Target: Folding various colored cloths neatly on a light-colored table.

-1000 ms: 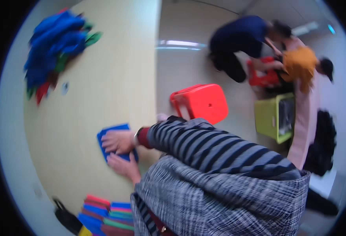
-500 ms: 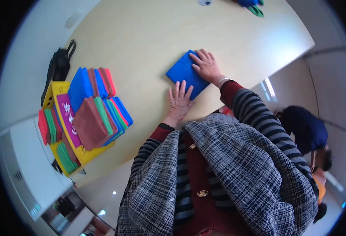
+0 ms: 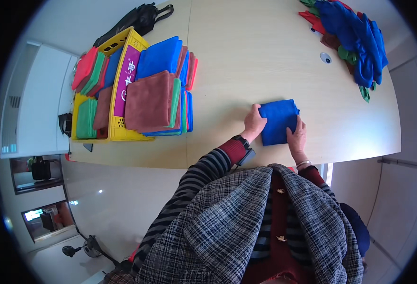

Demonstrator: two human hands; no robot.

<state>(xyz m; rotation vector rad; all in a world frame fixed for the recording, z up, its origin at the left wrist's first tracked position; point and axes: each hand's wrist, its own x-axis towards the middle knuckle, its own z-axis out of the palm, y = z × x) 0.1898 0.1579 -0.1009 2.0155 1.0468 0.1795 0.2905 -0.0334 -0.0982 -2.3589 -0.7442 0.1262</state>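
Blue folded cloth [image 3: 278,122] lies between both hands, each touching it.

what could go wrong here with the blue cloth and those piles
The folded blue cloth lies close to the table edge under both hands, left hand and right hand; a pull toward the body could drag it off. The folded stack leans over the yellow basket and might slide.

table: pale wood tabletop [image 3: 246,57] fills the upper half | 10 o'clock: yellow basket [image 3: 118,124] with folded cloths, brown stack [image 3: 147,102] on top, blue beside | 11 o'clock: black bag [image 3: 135,19] at the edge | 1 o'clock: loose cloth pile [image 3: 355,35], mostly blue
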